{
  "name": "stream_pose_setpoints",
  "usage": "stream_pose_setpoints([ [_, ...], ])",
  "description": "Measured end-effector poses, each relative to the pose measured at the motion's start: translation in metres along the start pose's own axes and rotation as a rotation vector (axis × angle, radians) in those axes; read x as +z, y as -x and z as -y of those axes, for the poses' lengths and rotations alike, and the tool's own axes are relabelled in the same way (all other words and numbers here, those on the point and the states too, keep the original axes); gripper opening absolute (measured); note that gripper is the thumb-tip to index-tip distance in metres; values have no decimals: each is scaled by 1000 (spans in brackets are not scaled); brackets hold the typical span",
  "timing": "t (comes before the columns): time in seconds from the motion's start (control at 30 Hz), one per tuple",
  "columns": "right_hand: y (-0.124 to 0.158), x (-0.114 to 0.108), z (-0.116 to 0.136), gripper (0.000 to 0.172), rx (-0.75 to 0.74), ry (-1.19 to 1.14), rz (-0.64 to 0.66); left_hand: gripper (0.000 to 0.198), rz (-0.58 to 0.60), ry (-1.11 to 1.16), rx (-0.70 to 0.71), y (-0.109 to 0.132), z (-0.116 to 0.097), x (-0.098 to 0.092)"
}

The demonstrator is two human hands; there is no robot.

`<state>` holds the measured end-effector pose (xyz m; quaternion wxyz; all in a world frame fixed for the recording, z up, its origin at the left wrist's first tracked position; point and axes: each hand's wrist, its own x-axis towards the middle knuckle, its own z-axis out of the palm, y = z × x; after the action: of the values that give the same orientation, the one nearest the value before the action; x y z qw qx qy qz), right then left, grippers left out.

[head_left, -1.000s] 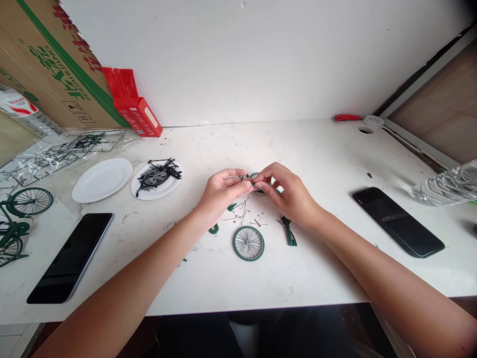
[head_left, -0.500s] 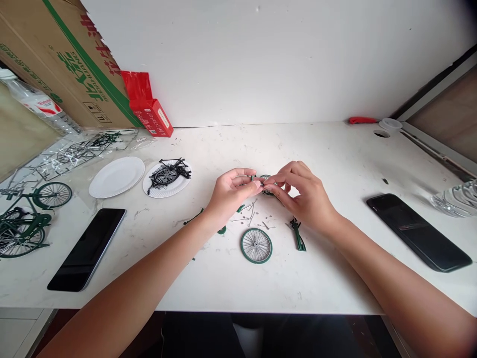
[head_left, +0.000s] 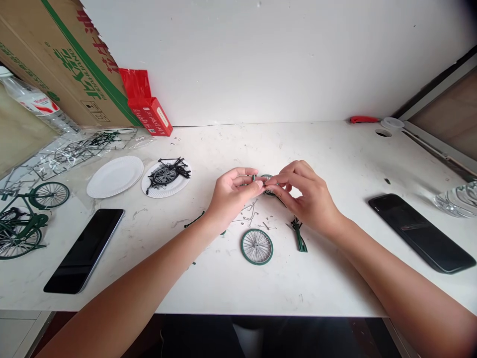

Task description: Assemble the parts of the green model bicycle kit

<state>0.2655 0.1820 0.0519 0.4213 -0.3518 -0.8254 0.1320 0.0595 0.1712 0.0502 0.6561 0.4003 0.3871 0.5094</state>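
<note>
My left hand (head_left: 236, 194) and my right hand (head_left: 303, 194) meet above the middle of the table. Thumb and fingers of the left pinch a small dark green model bicycle part (head_left: 254, 178), mostly hidden by the fingers. The right fingertips pinch at the same spot, and what they grip is too small to make out. Behind the hands lies a spoked wheel (head_left: 267, 190), partly covered. Nearer me a green-tyred wheel (head_left: 257, 246) lies flat. Small silver parts (head_left: 251, 215) are scattered between. A dark green part (head_left: 299, 236) rests below my right hand.
At left are a green model bicycle (head_left: 28, 219), a phone (head_left: 85, 251), a bare paper plate (head_left: 115, 177) and a plate rim (head_left: 179, 190) under black bicycle parts. A red box (head_left: 152, 117) stands behind. Another phone (head_left: 421, 232) and a clear bottle (head_left: 456, 201) are right.
Both hands keep almost the same pinched pose. My left forearm and hand have shifted slightly, covering more of the small green parts beneath. The view has moved a little.
</note>
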Motion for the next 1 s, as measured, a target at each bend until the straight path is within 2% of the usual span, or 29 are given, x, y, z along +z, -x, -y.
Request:
stream_pose_setpoints([
  [0.27,-2,-1,4,11,-49,64,-45,29,-11,-28,35,2,0,2],
  [0.4,-1,2,3,9,-65,11,-83,31,-3,-72,90,3,1,2],
  [0.77,0,2,4,10,16,-99,-42,29,6,-179,170,6,-4,5],
  [1.0,2,4,7,5,151,-209,-26,25,-7,-196,287,9,1,8],
])
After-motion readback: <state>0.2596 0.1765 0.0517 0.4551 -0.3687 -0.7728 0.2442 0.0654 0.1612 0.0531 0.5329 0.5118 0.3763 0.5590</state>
